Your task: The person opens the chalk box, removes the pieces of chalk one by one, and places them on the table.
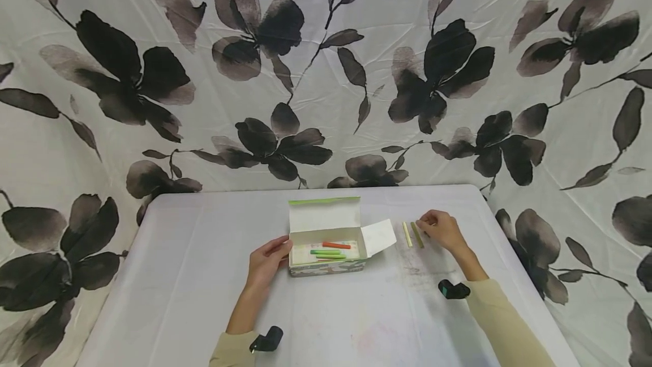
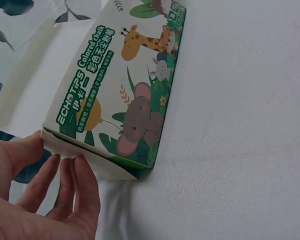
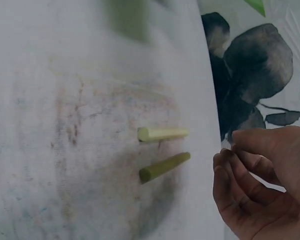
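On the table stands an open chalk box (image 1: 327, 269), its lid raised and a side flap spread to the right. Inside lie a red-orange chalk stick (image 1: 336, 246) and several green chalk sticks (image 1: 328, 252). My left hand (image 1: 267, 259) pinches the box's left end flap (image 2: 85, 157) between thumb and fingers. Right of the box, a pale yellow chalk stick (image 3: 162, 134) and an olive chalk stick (image 3: 164, 167) lie side by side. Close to the olive one is my right hand (image 1: 442, 229), its fingers loosely bent, with nothing seen between them.
A white cloth covers the table (image 1: 204, 242), with chalk smudges (image 1: 415, 271) to the right of the box. A floral curtain (image 1: 326, 72) hangs behind the table's far edge. Each wrist wears a small black camera (image 1: 453, 289).
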Tool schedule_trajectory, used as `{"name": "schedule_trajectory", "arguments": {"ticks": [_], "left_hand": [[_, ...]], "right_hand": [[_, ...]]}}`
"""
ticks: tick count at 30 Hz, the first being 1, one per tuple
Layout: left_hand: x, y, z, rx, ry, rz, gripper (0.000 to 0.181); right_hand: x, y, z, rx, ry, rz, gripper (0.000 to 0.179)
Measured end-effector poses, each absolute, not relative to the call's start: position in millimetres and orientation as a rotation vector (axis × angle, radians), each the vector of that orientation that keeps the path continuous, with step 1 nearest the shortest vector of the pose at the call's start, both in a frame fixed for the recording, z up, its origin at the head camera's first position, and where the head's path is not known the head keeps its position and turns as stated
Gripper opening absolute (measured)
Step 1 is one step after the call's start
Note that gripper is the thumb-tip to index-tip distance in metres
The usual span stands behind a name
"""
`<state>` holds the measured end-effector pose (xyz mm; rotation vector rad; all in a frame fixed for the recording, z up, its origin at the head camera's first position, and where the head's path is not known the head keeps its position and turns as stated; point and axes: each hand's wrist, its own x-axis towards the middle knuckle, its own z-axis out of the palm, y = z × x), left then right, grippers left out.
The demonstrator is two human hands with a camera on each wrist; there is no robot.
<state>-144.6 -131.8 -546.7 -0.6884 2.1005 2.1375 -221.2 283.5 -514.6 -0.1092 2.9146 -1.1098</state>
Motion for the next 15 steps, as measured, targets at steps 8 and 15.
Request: {"name": "schedule_trajectory", "arguments": {"ticks": [8,15], "left_hand": [[-145,-133,-546,-0.691,2.066,2.165,0.043],[-146,-133,-546,-0.699,2.063,2.156,0.042]], "right_hand": [[-230,266,-493,-0.221,2.893,-1.17,0.019],[-228,247,-473,-0.359,2.878,-1.198,0.017]]}}
